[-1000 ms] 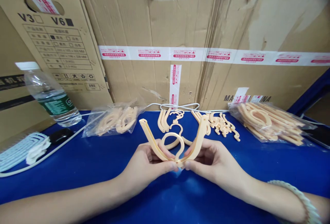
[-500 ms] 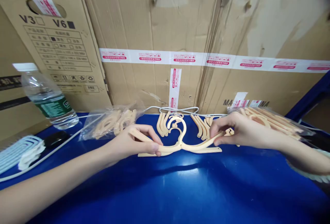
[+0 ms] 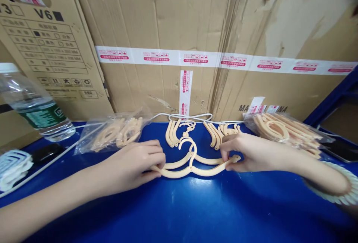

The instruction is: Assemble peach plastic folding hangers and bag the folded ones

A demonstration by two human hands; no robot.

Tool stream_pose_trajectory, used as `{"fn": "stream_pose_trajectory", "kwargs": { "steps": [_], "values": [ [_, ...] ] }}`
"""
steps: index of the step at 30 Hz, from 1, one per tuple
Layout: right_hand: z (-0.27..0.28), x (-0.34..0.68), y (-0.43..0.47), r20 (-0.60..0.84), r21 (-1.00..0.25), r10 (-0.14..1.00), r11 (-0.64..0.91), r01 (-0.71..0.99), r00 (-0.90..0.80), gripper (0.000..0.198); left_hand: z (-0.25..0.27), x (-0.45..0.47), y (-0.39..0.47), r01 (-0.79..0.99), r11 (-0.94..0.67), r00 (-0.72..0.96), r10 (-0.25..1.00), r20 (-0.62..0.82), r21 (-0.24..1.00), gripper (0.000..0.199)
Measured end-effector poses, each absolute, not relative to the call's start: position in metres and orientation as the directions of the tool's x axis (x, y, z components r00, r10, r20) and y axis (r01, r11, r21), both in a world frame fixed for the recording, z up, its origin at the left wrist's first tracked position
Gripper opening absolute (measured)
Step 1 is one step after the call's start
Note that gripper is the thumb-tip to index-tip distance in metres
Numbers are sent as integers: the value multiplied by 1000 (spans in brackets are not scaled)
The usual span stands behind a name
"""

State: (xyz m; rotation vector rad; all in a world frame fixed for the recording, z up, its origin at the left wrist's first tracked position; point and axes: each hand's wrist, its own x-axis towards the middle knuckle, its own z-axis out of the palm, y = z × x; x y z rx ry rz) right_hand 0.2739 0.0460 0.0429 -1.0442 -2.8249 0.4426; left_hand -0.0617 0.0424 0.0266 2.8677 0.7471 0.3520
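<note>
A cream plastic clothes hanger (image 3: 206,172) lies low over the blue table, its hook curving up and to the left. My left hand (image 3: 147,161) is closed on the end of its left arm, which the fingers partly cover. Thumb and fingers of my right hand (image 3: 242,151) pinch the right arm near its tip. Directly behind is a second cream hanger (image 3: 179,162), its ends hidden by my hands. Loose hanger arms (image 3: 172,133) lie farther back to the left, and more arms (image 3: 214,136) lie to the right, with small hooks (image 3: 188,126) between the groups.
Clear bags of cream hanger parts sit at back left (image 3: 112,133) and back right (image 3: 282,129). A water bottle (image 3: 41,114), a black object (image 3: 47,153) and a white cable (image 3: 60,161) are at left. Cardboard boxes (image 3: 156,86) wall the back. A phone (image 3: 342,149) lies far right.
The held hanger has come down and toward me, in front of the second hanger, which now shows behind it. Both hands have lowered with it. The camera view has shifted slightly right.
</note>
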Motion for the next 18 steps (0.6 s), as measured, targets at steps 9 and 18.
{"fn": "stream_pose_trajectory", "kwargs": {
  "steps": [9, 18],
  "values": [
    [42, 273, 48, -92, -231, 705, 672, 704, -703, 10, 20, -53, 35, 482, -875, 863, 467, 192, -38, 15],
    [47, 270, 43, -94, -164, 767, 616, 770, -634, 24, 15, -45, 28, 491, -832, 870, 455, 189, -258, 18]
  ]
}}
